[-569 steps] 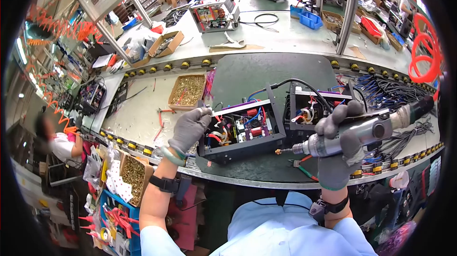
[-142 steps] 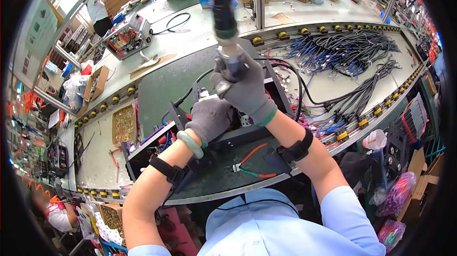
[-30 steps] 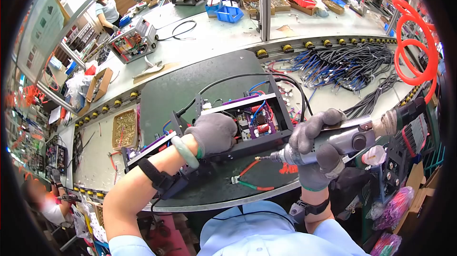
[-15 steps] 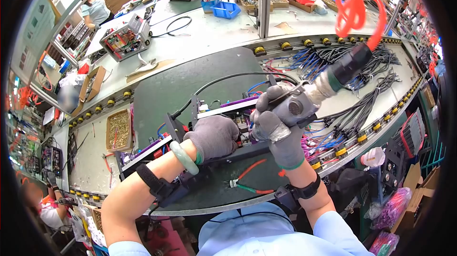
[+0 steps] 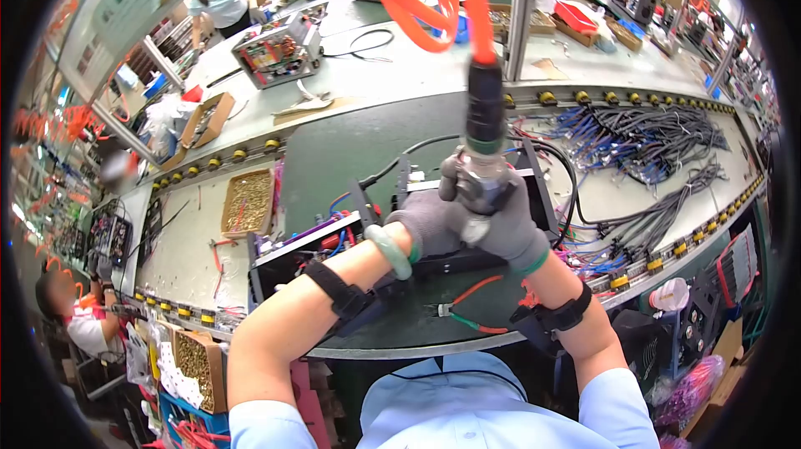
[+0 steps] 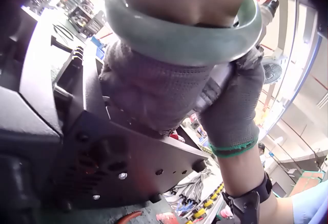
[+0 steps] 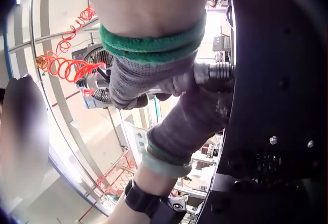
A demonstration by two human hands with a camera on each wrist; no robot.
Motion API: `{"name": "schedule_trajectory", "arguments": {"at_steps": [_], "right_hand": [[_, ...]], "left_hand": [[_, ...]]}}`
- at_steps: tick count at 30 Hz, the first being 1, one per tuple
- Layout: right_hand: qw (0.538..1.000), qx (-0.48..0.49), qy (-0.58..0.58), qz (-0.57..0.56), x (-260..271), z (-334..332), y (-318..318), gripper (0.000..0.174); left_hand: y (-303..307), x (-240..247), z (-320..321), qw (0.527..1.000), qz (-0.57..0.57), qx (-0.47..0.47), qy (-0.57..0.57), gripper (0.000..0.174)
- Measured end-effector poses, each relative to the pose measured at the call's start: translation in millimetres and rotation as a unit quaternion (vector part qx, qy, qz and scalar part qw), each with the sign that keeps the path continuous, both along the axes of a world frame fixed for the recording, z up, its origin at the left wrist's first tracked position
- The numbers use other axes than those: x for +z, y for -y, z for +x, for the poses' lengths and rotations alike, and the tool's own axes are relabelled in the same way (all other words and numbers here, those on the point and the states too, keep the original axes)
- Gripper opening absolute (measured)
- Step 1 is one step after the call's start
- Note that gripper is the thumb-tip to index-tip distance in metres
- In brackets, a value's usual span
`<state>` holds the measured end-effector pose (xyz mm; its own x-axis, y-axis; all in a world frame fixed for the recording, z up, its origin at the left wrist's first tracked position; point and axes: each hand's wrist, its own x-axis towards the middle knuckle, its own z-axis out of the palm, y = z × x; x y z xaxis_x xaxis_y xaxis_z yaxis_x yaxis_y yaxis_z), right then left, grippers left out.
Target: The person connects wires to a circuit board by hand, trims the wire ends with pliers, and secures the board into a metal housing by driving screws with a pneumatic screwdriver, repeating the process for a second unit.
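My gloved right hand [image 5: 509,219] grips a pneumatic screwdriver [image 5: 486,169], its black hose end [image 5: 486,103] pointing up and away. The tool stands over a black metal chassis [image 5: 546,199] holding a circuit board. In the right wrist view the screwdriver's ribbed nose [image 7: 221,72] points in past the chassis panel [image 7: 271,106]. Beside it my gloved left hand [image 5: 427,222] reaches over the chassis's near wall; its fingertips are hidden, and I cannot tell what they hold. The left wrist view shows this hand [image 6: 148,86] bent over the chassis edge, below a pale green bangle [image 6: 179,39].
Another open chassis [image 5: 309,253] lies to the left. Cutters with red and green handles [image 5: 467,315] rest near the table's front edge. A box of brass-coloured parts [image 5: 248,203] stands left, bundled cables [image 5: 651,148] lie right. An orange coiled hose [image 5: 476,7] hangs above the screwdriver.
The right hand has swung the screwdriver from the right side up over the chassis, beside the left hand. The left hand stays at the chassis. The head view has shifted.
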<state>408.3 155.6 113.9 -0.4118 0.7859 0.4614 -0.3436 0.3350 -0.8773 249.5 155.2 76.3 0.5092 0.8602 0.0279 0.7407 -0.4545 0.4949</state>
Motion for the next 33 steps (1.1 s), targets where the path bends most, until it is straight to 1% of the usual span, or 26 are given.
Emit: {"name": "schedule_trajectory", "arguments": {"at_steps": [1,3,4,5,6,7,8,9,10,11,12,13,15,17,19,20,21,23,25,27,28,29,30,31,32,33], "right_hand": [[0.999,0.034,-0.017,-0.023,1.5,2.5,2.2,0.037],[0.998,0.021,-0.018,-0.047,7.5,1.6,3.0,0.037],[0.998,-0.001,-0.006,-0.055,10.6,-0.8,2.1,0.038],[1.0,-0.02,0.003,-0.008,5.3,-0.7,-1.4,0.04],[0.998,0.0,-0.043,-0.036,9.3,1.6,2.7,0.042],[0.994,0.028,-0.088,-0.065,16.6,3.8,8.5,0.044],[0.989,0.048,-0.108,-0.084,22.3,9.2,10.3,0.045],[0.983,0.073,-0.128,-0.112,25.6,12.0,16.7,0.047],[0.976,0.125,-0.148,-0.094,32.7,11.0,30.5,0.047],[0.968,0.171,-0.171,-0.068,35.4,9.9,38.6,0.048],[0.919,0.335,-0.171,-0.119,29.2,8.6,31.3,0.045],[0.841,0.489,-0.162,-0.163,24.1,2.4,26.5,0.043],[0.922,0.353,-0.064,-0.147,-12.1,-11.7,71.4,0.042],[0.948,0.243,-0.055,-0.197,-38.9,-32.9,121.5,0.039],[0.971,0.199,0.022,-0.129,-75.2,-43.0,132.5,0.04],[0.97,0.217,0.056,-0.092,-85.7,-42.4,132.5,0.042],[0.979,0.179,0.084,-0.047,-100.3,-46.3,131.5,0.042],[0.977,0.17,0.101,-0.079,-100.5,-47.0,133.7,0.039],[0.976,0.17,0.117,-0.066,-106.0,-44.3,132.3,0.04],[0.977,0.157,0.132,-0.052,-104.2,-46.5,133.3,0.041],[0.979,0.152,0.13,-0.044,-101.9,-48.1,135.2,0.041],[0.98,0.145,0.131,-0.037,-100.4,-48.6,137.3,0.041],[0.982,0.137,0.129,-0.033,-100.3,-49.3,138.7,0.043],[0.982,0.126,0.137,-0.034,-100.9,-49.3,141.4,0.043],[0.986,0.119,0.119,-0.014,-101.7,-50.5,143.1,0.043],[0.989,0.11,0.101,0.009,-101.9,-52.2,143.3,0.042]], "left_hand": [[4.7,5.0,1.8,0.998,0.032,-0.011,-0.047,0.026],[30.1,72.0,17.4,0.969,-0.117,0.072,-0.207,0.023],[42.8,68.0,6.8,0.968,-0.116,0.08,-0.209,0.023],[61.0,57.9,-12.0,0.987,-0.074,0.136,0.039,0.021],[77.8,54.6,-33.7,0.941,-0.024,0.183,0.285,0.02],[101.8,76.8,-55.3,0.859,-0.111,0.241,0.438,0.021],[124.8,91.6,-88.5,0.864,-0.074,0.329,0.375,0.026],[154.1,97.0,-119.8,0.779,-0.117,0.391,0.477,0.028],[186.9,85.5,-158.7,0.682,-0.128,0.385,0.608,0.03],[216.2,74.0,-193.3,0.632,-0.12,0.356,0.677,0.031],[250.8,51.2,-232.9,0.59,-0.093,0.382,0.705,0.032],[287.6,34.3,-255.8,0.537,-0.052,0.427,0.726,0.032],[359.3,6.0,-281.9,0.487,0.003,0.456,0.745,0.031],[423.9,-22.0,-304.4,0.438,0.05,0.552,0.708,0.032],[485.2,-53.2,-331.7,0.383,0.114,0.528,0.75,0.03],[505.9,-50.3,-333.3,0.353,0.151,0.569,0.727,0.026],[540.9,-67.5,-355.4,0.394,0.157,0.558,0.713,0.023],[560.7,-55.8,-356.0,0.374,0.204,0.635,0.645,0.022],[560.0,-32.4,-348.8,0.355,0.222,0.663,0.62,0.022],[560.7,-36.3,-365.1,0.325,0.224,0.687,0.61,0.021],[562.0,-37.5,-372.4,0.325,0.223,0.686,0.611,0.021],[561.7,-39.3,-378.7,0.399,0.149,0.729,0.536,0.018],[549.7,-33.8,-377.6,0.467,0.068,0.756,0.453,0.017],[528.0,-34.1,-377.9,0.495,0.003,0.85,0.179,0.018],[513.0,-38.4,-373.2,0.563,0.078,0.821,-0.05,0.02],[494.6,-44.5,-372.3,0.596,0.158,0.739,-0.273,0.021]]}}
